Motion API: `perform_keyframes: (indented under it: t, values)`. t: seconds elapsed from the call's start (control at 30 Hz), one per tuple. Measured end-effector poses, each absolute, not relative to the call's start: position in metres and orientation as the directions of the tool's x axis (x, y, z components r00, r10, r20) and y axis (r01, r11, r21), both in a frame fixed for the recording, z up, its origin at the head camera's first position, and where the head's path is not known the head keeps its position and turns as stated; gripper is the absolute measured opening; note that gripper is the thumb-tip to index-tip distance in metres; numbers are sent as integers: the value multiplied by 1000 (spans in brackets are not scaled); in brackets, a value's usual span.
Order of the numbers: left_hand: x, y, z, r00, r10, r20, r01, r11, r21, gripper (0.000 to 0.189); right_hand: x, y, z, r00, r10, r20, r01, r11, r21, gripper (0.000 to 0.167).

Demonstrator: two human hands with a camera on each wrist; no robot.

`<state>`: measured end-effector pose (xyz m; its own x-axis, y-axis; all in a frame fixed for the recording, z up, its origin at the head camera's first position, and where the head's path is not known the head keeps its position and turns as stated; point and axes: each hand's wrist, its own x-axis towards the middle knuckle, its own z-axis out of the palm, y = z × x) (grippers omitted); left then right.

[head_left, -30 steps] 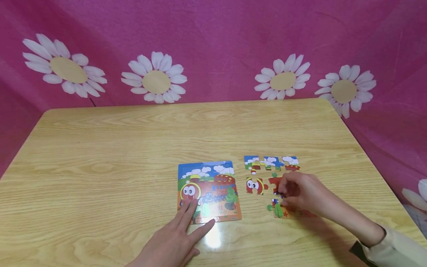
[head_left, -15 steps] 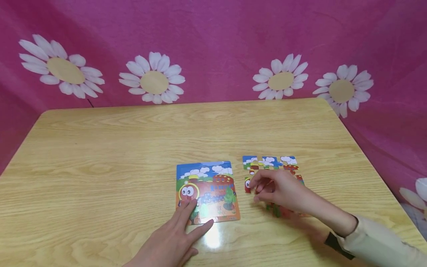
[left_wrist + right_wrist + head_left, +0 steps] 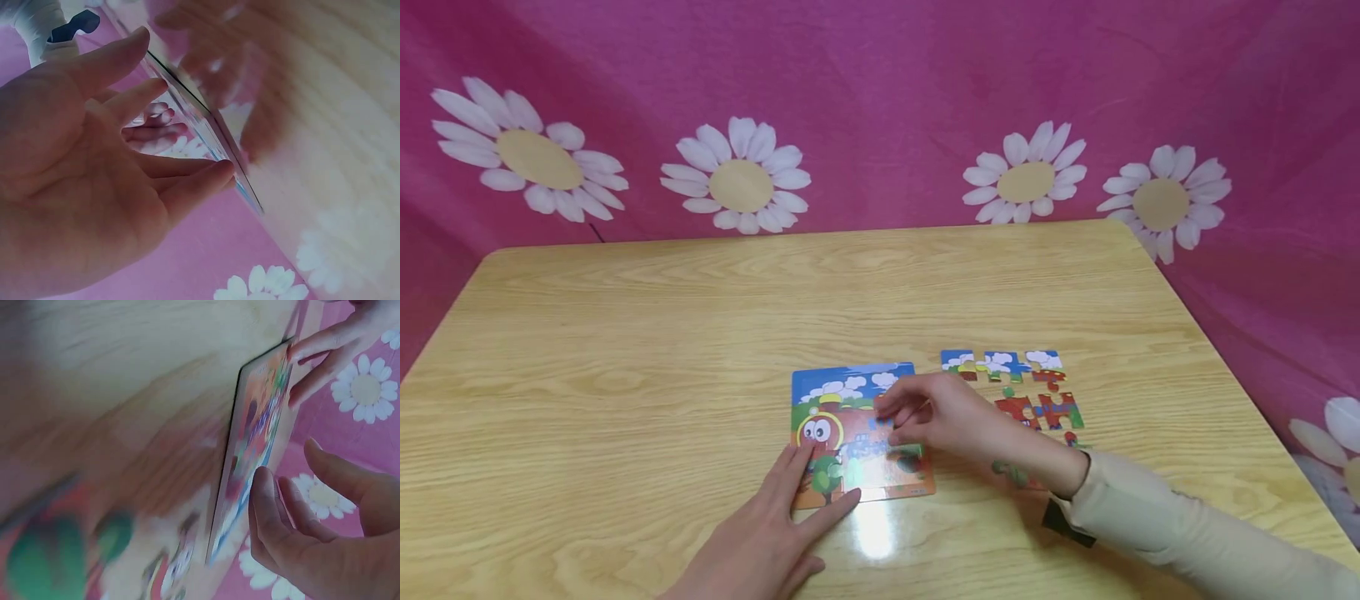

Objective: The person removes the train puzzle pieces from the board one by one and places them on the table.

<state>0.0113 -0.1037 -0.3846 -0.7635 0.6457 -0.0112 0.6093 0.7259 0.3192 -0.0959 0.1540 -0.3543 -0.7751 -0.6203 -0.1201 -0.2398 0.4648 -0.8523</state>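
Observation:
A square picture puzzle board (image 3: 895, 494), showing a red cartoon train with eyes, lies flat on the table. My left hand (image 3: 760, 517) rests on its lower left part, fingers straight, the thumb reaching along the front edge. Over the right half of the board hovers my right hand (image 3: 947, 417), fingers bent. In the right wrist view, that right hand (image 3: 312, 550) shows a gap between thumb and fingers, with nothing held between them. Just right of the board lie loose jigsaw pieces, among them a cloud piece (image 3: 1002, 365) and a red piece (image 3: 1060, 410); my right forearm hides some.
The wooden table (image 3: 625, 375) reaches back to a pink cloth (image 3: 880, 108) printed with large white daisies. A beige sleeve (image 3: 1180, 517) on the right arm crosses the table's front right, with a dark tab (image 3: 1067, 525) hanging near the wrist.
My right hand has moved left from the loose pieces to over the board. The left hand has slid slightly left and down, uncovering a green tree on the board.

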Motion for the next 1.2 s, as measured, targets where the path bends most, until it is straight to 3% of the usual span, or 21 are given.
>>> perform_keyframes:
  t: [0.27, 0.53, 0.77, 1.03, 1.2]
  values:
    - [16, -115, -393, -739, 661, 128, 667, 691, 280, 66, -95, 117, -359, -723, -662, -197, -175, 451, -875, 25]
    - [16, -114, -392, -754, 656, 38, 635, 713, 297, 63, -93, 100, -354, -687, -673, -275, -169, 516, -839, 19]
    - [15, -115, -392, -744, 667, 29, 646, 708, 286, 63, -90, 97, -357, -716, -650, -255, -180, 524, -833, 20]
    - [14, -113, -391, -743, 669, 19, 644, 706, 293, 62, -81, 88, -364, -773, -626, -101, -325, 528, -784, 24]
    - [13, -114, -392, -742, 670, 17, 646, 708, 286, 62, -78, 85, -367, -797, -601, -49, -352, 529, -772, 20]
